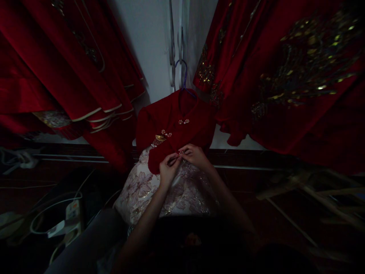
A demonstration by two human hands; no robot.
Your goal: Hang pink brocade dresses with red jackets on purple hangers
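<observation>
A small red jacket (162, 110) hangs in front of me on a purple hanger (185, 74). Pearly clasps and a gold fan-shaped ornament (160, 138) decorate its front. Below it spreads a pale floral skirt (142, 182) with a shiny pattern. At the jacket's lower front edge, my left hand (169, 167) and my right hand (194, 155) meet with fingertips pinched together. Between them shows a small pearly clasp (181, 153), partly covered by the fingers. Both hands are closed on it, though the dim light blurs the detail.
Red garments with gold trim (108, 106) hang at the left, and a red garment with gold sequins (285, 114) at the right. The hanger's hook is on a metal rail (172, 38). A power strip (72, 211) with cables lies lower left; wooden bars (313, 198) stand lower right.
</observation>
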